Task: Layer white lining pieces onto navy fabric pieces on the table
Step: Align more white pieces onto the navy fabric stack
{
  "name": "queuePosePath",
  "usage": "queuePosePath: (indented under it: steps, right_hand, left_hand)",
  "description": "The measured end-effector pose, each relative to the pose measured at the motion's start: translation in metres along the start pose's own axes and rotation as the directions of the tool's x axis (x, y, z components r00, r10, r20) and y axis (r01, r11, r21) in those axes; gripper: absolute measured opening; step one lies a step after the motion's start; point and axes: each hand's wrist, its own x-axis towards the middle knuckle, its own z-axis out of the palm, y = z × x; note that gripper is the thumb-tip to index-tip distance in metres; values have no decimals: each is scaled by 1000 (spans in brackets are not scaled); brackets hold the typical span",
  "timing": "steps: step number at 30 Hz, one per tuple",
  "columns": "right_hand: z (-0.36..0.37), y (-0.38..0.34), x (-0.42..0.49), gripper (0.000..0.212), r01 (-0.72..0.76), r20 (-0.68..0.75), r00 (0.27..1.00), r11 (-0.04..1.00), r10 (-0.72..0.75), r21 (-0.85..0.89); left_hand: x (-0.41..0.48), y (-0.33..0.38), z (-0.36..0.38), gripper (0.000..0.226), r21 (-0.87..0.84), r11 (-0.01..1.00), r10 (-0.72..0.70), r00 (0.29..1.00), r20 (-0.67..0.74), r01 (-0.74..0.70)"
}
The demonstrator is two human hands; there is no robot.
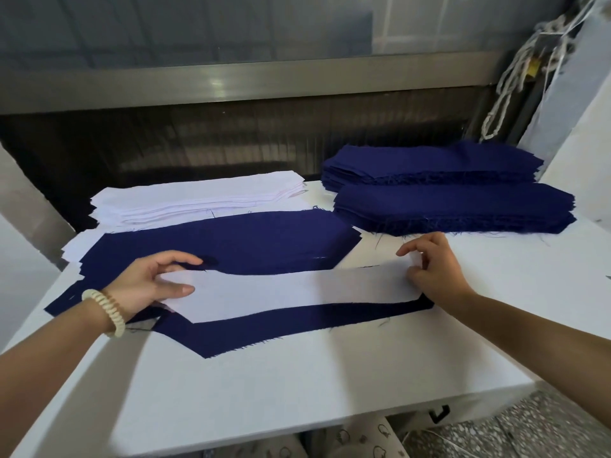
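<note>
White lining piece (297, 289) | lies left-right on navy piece (297, 323) | left grip (148, 285), right grip (433, 269) pinch ends

There is only one view, from a wide-angle camera on the person's head. It looks forward and down at the counter (297, 375), quite near, so both forearms enter from the bottom corners. The far edge of the counter and a wall behind stay visible above.
</note>
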Motion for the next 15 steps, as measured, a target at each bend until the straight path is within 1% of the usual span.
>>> queuePosePath:
  steps: [2, 5, 11, 15]
  right_hand:
    - [1, 2, -2, 38, 16, -4, 1000, 1000, -16, -20]
    - [2, 5, -5, 33, 44, 14, 999, 997, -43, -68]
    - [4, 9, -6, 31, 59, 30, 998, 992, -56, -107]
    - [5, 8, -5, 27, 63, 25, 998, 989, -60, -130]
  left_hand:
    - [-1, -7, 3, 40, 57, 998, 8, 1000, -1, -8]
    - [-5, -13, 8, 40, 98, 994, 53, 999, -4, -53]
    - [-12, -18, 14, 38, 218, 967, 146, 987, -60, -130]
    - [-17, -22, 15, 42, 284, 945, 179, 983, -45, -159]
